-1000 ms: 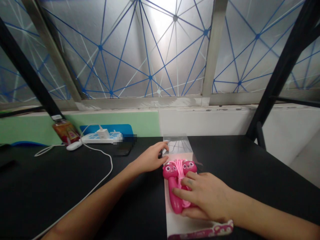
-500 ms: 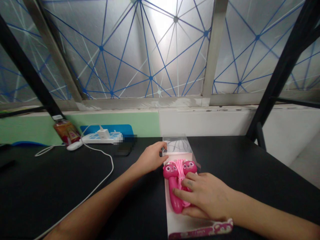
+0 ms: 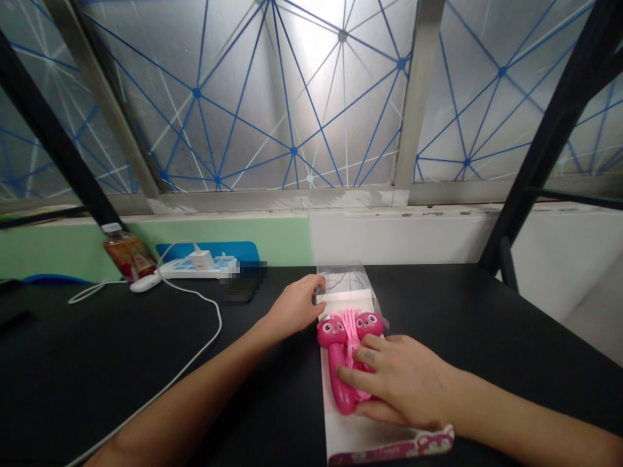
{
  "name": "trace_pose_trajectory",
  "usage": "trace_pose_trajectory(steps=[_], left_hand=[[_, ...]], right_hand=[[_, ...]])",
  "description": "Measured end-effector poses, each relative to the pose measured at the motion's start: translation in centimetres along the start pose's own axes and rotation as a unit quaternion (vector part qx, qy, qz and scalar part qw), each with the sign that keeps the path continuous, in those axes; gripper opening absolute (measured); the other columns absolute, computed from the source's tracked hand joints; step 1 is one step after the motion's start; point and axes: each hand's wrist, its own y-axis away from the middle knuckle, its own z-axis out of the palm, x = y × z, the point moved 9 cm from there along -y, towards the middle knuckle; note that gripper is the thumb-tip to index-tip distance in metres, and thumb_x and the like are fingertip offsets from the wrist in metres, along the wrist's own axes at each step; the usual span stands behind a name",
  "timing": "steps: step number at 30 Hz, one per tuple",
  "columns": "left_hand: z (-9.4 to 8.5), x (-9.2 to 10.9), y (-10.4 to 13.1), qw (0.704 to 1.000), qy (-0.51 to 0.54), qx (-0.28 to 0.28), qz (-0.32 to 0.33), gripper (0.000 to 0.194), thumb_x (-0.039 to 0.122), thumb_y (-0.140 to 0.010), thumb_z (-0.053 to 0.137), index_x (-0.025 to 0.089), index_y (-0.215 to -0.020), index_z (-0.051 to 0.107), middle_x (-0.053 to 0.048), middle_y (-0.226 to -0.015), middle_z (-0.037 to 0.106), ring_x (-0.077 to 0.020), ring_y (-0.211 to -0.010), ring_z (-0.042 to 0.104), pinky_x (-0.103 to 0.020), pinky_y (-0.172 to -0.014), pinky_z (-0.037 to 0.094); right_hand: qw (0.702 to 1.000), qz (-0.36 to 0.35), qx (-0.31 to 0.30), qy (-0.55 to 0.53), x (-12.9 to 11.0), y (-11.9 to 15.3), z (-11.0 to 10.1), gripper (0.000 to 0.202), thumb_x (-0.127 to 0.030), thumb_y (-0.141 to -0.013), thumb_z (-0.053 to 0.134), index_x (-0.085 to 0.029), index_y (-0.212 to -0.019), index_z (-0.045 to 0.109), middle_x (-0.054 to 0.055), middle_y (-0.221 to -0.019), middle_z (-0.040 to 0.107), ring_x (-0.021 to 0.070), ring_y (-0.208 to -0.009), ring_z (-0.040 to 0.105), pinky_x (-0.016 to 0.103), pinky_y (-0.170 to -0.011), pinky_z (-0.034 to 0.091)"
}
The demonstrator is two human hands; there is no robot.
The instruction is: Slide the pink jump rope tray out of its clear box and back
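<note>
A pink jump rope [image 3: 342,376] with animal-head handles and a bundled light-pink cord lies on a pale card [image 3: 335,431]. My right hand [image 3: 394,379] is closed over the right handle and cord, hiding much of them. The card's far end lies within a clear plastic box [image 3: 348,268], its pale end flap [image 3: 346,301] showing there. My left hand [image 3: 298,303] has curled fingers and thumb at the box's left edge, gripping it. Closest to me, a patterned pink strip [image 3: 392,450] edges the card.
On the black table [image 3: 428,305], a white power strip [image 3: 180,269] with a plugged-in charger [image 3: 201,260] stands at the back left. A white cable [image 3: 195,360] runs forward from it. Nearby are a bottle [image 3: 127,251], a white mouse [image 3: 145,283] and a partly blurred dark object [image 3: 242,288].
The card's end flap has tilted and shifted slightly away from me, and now looks whiter. Both hands and the jump rope stay nearly in place.
</note>
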Motion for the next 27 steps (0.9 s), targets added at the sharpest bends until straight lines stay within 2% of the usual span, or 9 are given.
trace_pose_trajectory(steps=[7, 12, 15, 19, 22, 24, 27], left_hand=[[-0.2, 0.3, 0.7, 0.997, 0.056, -0.046, 0.018, 0.025, 0.017, -0.079, 0.054, 0.021, -0.103, 0.058, -0.006, -0.115, 0.064, -0.019, -0.087, 0.064, -0.031, -0.076, 0.052], [0.0, 2.6, 1.6, 0.995, 0.052, -0.065, 0.045, 0.024, 0.015, -0.079, 0.051, 0.021, -0.101, 0.059, -0.007, -0.11, 0.065, -0.0207, -0.091, 0.064, -0.032, -0.078, 0.052], [0.2, 3.9, 2.1, 0.995, 0.034, -0.07, 0.061, 0.027, 0.014, -0.08, 0.05, 0.021, -0.104, 0.059, -0.007, -0.106, 0.065, -0.0223, -0.094, 0.063, -0.033, -0.079, 0.052], [0.1, 4.5, 2.5, 0.995, 0.027, -0.069, 0.069, 0.024, 0.014, -0.081, 0.049, 0.021, -0.102, 0.059, -0.006, -0.107, 0.064, -0.022, -0.096, 0.062, -0.033, -0.079, 0.051], [0.1, 4.3, 2.5, 0.994, 0.03, -0.07, 0.073, 0.022, 0.013, -0.081, 0.049, 0.021, -0.099, 0.058, -0.006, -0.112, 0.062, -0.0219, -0.1, 0.061, -0.032, -0.082, 0.051], [0.2, 4.1, 2.3, 0.994, 0.035, -0.074, 0.075, 0.022, 0.012, -0.082, 0.049, 0.022, -0.101, 0.057, -0.006, -0.115, 0.062, -0.0219, -0.103, 0.059, -0.032, -0.083, 0.05], [0.4, 3.8, 1.9, 0.993, 0.044, -0.079, 0.08, 0.024, 0.011, -0.083, 0.048, 0.022, -0.103, 0.056, -0.006, -0.118, 0.061, -0.0217, -0.106, 0.058, -0.032, -0.085, 0.05]], right_hand=[[1.0, 0.013, 0.014, -0.004, 0.6, 0.0, 0.3, 0.042, -0.05, -0.096, 0.042, -0.024, -0.127, 0.052, 0.009, -0.104, 0.066, 0.0257, -0.091, 0.06, 0.036, -0.067, 0.049], [0.997, 0.058, 0.031, 0.041, 2.5, -0.4, 1.2, 0.039, -0.045, -0.096, 0.046, -0.023, -0.127, 0.052, 0.01, -0.107, 0.065, 0.0267, -0.096, 0.058, 0.035, -0.068, 0.049], [0.99, 0.083, 0.063, 0.093, 3.5, -0.6, 1.4, 0.038, -0.043, -0.097, 0.045, -0.021, -0.127, 0.053, 0.012, -0.11, 0.063, 0.0268, -0.097, 0.057, 0.038, -0.073, 0.047], [0.977, 0.092, 0.108, 0.157, 4.0, -0.5, 0.9, 0.038, -0.04, -0.099, 0.042, -0.013, -0.119, 0.058, 0.017, -0.106, 0.063, 0.0281, -0.096, 0.056, 0.042, -0.077, 0.044], [0.979, 0.073, 0.132, 0.138, 3.3, -0.1, 0.4, 0.035, -0.038, -0.099, 0.043, -0.012, -0.115, 0.061, 0.016, -0.101, 0.064, 0.0281, -0.094, 0.056, 0.042, -0.077, 0.042], [0.989, 0.026, 0.131, 0.07, 2.1, 0.1, 0.2, 0.036, -0.042, -0.098, 0.043, -0.015, -0.114, 0.062, 0.013, -0.098, 0.065, 0.0264, -0.092, 0.056, 0.042, -0.08, 0.04], [0.993, -0.082, 0.072, -0.055, -0.5, 0.5, 0.8, 0.043, -0.054, -0.094, 0.045, -0.019, -0.114, 0.062, 0.008, -0.098, 0.065, 0.023, -0.091, 0.057, 0.04, -0.087, 0.039]])
